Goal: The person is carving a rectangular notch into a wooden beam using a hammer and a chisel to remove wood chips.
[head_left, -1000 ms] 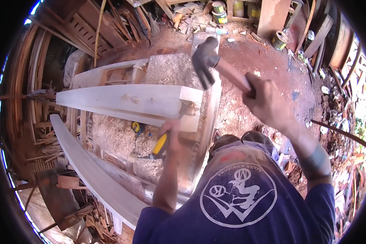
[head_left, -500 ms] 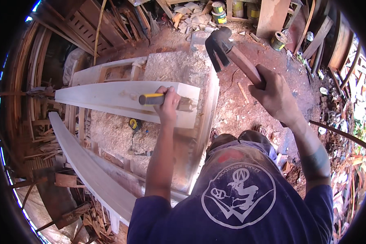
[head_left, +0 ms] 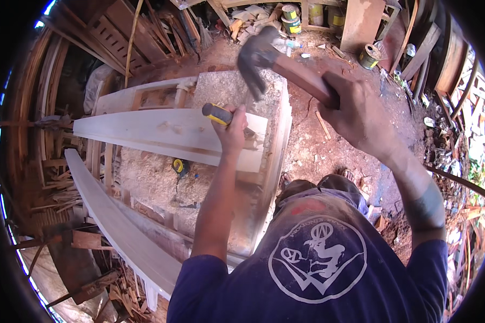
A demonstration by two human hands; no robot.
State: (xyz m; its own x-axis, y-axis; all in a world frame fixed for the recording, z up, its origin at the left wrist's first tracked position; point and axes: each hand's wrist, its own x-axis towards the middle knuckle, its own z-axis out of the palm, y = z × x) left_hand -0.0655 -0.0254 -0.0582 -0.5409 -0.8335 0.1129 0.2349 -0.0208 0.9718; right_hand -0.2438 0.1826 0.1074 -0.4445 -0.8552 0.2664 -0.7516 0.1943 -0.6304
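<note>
My left hand (head_left: pixel 232 133) is closed round the yellow-and-black handle of a chisel (head_left: pixel 216 113), over the right end of a long pale wooden beam (head_left: pixel 156 128). The chisel's butt points up and to the left; I cannot make out its blade. Just right of the hand, a cut recess (head_left: pixel 251 139) shows in the beam's face. In my right hand (head_left: pixel 364 118) is a claw hammer (head_left: pixel 304 75), gripped by its wooden handle. The dark head is raised beyond the chisel, apart from it, and slightly blurred.
Under the beam stands a bench strewn with wood shavings (head_left: pixel 221 86). A yellow tape measure (head_left: pixel 179 166) lies there, and a curved pale plank (head_left: pixel 113 215) slants nearer me. Tins (head_left: pixel 369 56) and offcuts lie on the floor; boards lean around the edges.
The hammer has moved left, toward the chisel. My left hand has shifted a little to the right along the beam, and the chisel's handle has turned to a different tilt.
</note>
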